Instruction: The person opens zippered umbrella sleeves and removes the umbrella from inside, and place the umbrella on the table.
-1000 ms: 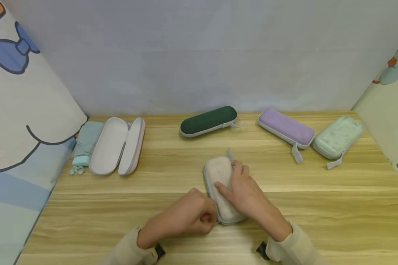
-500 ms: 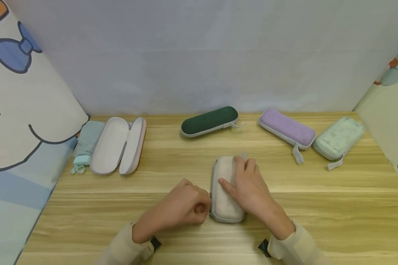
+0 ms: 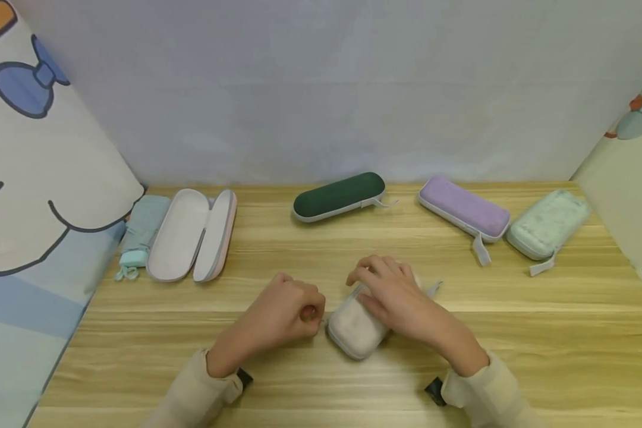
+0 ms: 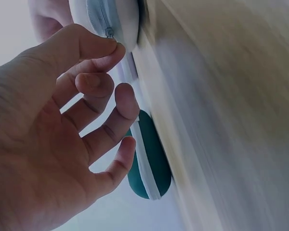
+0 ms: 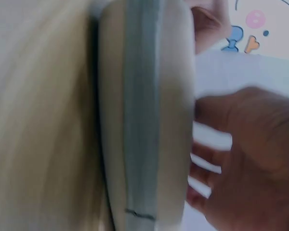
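Observation:
A cream zippered glasses case (image 3: 355, 327) lies slantwise on the table in front of me, with a grey zipper band around its side. My left hand (image 3: 286, 312) is at its near left end. In the left wrist view, thumb and index finger pinch the small zipper pull (image 4: 111, 34), while the other fingers curve loosely. My right hand (image 3: 393, 294) rests over the case's top, covering its far part. The right wrist view, which is blurred, shows that hand's fingers touching the top face above the zipper band (image 5: 143, 106). A grey strap (image 3: 434, 289) sticks out beyond the right hand.
Along the back lie a green case (image 3: 339, 197), a purple case (image 3: 462, 208) and a mint case (image 3: 548, 224). At left, an open white-lined case (image 3: 176, 238) stands beside a blue-green pouch (image 3: 143, 226). A pale wall (image 3: 321, 95) rises behind the table.
The cream case has turned clockwise, its far end swinging right. My left hand has moved left and slightly away from me. The right hand's fingers now reach farther across the case's top.

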The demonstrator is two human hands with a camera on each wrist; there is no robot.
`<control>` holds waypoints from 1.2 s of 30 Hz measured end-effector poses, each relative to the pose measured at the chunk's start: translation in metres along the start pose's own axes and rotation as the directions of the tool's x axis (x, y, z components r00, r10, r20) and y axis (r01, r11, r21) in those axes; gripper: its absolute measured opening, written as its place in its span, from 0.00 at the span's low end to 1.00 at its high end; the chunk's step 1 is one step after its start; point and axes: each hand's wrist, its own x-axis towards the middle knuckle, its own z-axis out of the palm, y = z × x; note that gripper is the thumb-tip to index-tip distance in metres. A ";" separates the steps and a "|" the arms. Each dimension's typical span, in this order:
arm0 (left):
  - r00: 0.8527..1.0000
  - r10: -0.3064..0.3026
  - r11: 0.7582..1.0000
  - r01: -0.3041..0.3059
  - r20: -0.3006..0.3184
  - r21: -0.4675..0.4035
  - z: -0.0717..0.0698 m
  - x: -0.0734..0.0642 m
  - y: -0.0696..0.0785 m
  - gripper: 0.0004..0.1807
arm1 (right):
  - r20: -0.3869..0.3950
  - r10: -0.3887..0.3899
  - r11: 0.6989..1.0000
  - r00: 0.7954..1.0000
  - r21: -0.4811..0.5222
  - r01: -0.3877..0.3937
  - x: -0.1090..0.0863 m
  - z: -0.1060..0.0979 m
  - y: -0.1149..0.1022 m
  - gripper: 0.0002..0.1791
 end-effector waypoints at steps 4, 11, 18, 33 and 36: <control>1.000 -0.027 1.000 0.027 -0.008 -0.012 -0.001 0.001 -0.005 0.17 | 0.101 -0.076 0.996 0.992 0.056 0.070 -0.002 -0.008 0.004 0.14; 0.999 -0.026 1.000 0.025 -0.023 -0.015 -0.002 0.001 -0.010 0.15 | 0.201 -0.139 0.987 0.970 0.104 0.119 -0.006 -0.015 0.005 0.23; 0.999 -0.026 1.000 0.026 -0.031 0.004 -0.003 0.001 -0.009 0.15 | 0.257 -0.168 0.985 0.952 0.079 0.153 -0.008 -0.015 0.004 0.36; 1.000 -0.028 0.999 0.027 -0.013 -0.027 -0.007 -0.001 -0.008 0.15 | 0.219 -0.107 0.994 0.970 0.015 0.106 -0.007 -0.012 -0.001 0.37; 1.000 -0.026 0.999 0.026 -0.013 -0.027 -0.007 -0.001 -0.007 0.15 | 0.208 -0.092 0.996 0.974 0.001 0.094 -0.007 -0.012 -0.001 0.37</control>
